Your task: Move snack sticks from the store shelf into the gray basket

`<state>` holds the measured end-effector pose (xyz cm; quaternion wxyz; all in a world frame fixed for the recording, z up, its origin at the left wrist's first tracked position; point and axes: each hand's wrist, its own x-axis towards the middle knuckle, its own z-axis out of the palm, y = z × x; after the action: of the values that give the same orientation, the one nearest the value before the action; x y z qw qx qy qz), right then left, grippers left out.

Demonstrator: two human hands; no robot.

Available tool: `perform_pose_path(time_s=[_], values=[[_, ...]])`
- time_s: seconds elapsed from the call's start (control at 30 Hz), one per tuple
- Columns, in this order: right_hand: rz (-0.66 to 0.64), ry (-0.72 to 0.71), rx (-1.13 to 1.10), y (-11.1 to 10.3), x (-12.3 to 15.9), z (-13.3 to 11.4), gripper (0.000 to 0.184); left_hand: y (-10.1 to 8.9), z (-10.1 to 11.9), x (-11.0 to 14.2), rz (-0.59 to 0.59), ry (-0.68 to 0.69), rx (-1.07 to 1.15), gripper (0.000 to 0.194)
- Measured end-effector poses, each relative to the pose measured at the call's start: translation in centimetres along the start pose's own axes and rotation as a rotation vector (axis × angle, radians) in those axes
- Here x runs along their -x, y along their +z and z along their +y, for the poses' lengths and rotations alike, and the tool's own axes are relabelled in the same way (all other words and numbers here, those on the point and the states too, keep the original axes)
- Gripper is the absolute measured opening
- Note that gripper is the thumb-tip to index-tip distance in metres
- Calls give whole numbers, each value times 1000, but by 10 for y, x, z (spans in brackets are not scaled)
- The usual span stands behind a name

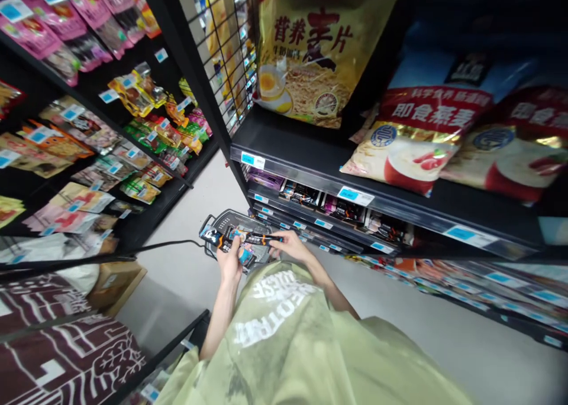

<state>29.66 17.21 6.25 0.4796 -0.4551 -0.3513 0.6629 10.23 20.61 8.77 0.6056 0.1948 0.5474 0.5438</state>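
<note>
My left hand (230, 258) is closed on a black packet (212, 236) with blue, white and orange print. My right hand (287, 244) pinches the end of a narrow black packet (258, 238) with orange marks, which stretches towards my left hand. Whether these two pieces are joined I cannot tell. Beneath both hands is a grey plastic shopping basket (226, 217) with a dark handle. Something blue and pink (245, 253) shows beside my left fingers, too small to name.
Shelving on the right carries a yellow cereal bag (310, 56) and red, white and blue oatmeal bags (412, 121). Black boxes of sachets (344, 208) fill the shelf below. Hanging snack packs (146, 133), a cardboard box (118, 281) and a brown printed bag (57, 340) are left.
</note>
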Motion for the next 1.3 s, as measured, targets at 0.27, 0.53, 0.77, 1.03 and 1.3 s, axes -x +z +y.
perform_pose_path(time_s=[0.27, 0.53, 0.77, 1.03, 1.3], values=[[442, -134, -200, -18, -5, -1, 37, -24, 12, -2, -122, -33, -151, 51], [646, -244, -229, -17, -14, 6, 40, -16, 10, 11, -362, -184, -498, 35], [646, -259, -293, -19, -13, 4, 38, -11, -10, 25, -354, -173, -436, 35], [380, -147, -127, -6, -9, 8, 41, -2, -16, 28, -295, -147, -394, 39], [540, -202, -132, -8, -10, 8, 46, 15, -15, 35, -275, -168, -387, 40]])
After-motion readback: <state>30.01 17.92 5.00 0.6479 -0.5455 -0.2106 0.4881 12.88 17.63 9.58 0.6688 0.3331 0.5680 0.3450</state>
